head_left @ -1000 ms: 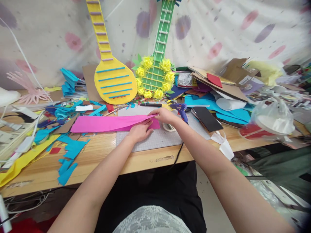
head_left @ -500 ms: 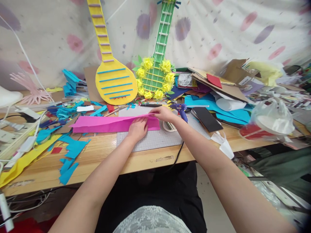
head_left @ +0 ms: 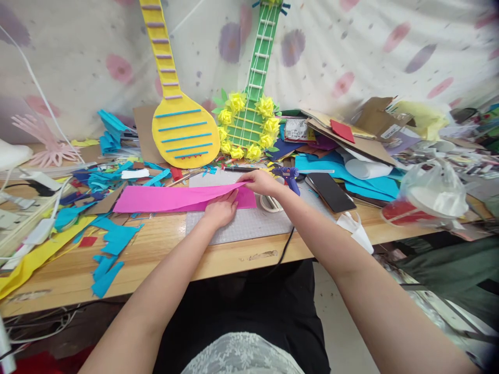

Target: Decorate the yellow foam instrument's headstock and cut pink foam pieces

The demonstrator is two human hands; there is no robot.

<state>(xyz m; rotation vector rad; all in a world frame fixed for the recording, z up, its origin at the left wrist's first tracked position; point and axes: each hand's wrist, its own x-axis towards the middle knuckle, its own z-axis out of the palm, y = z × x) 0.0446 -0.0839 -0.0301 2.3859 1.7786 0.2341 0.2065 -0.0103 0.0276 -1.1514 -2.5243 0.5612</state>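
Observation:
A long strip of folded pink crepe paper (head_left: 167, 199) lies across the table and onto a grey cutting mat (head_left: 241, 225). My left hand (head_left: 222, 209) rests flat on the paper near its right end, fingers stretched out and their tips close to the raised upper layer. At the strip's upper right edge, my right hand (head_left: 259, 182) pinches the top layer between thumb and fingers, holding it a little off the layer beneath. Just past my right hand is a blue glue gun (head_left: 289, 176). Scissors with pale handles (head_left: 270, 203) are partly hidden under my right wrist.
A yellow paper guitar (head_left: 186, 130) and a green one with yellow flowers (head_left: 249, 117) lean at the back. Right of the mat are a black phone (head_left: 331, 192), a white mask (head_left: 356, 231) and a bagged tub (head_left: 424, 200). Blue scraps (head_left: 117, 236) litter the left.
The paper's upper layer now stands more open, its fold line slanting up toward my right hand. Both hands stay almost where they were.

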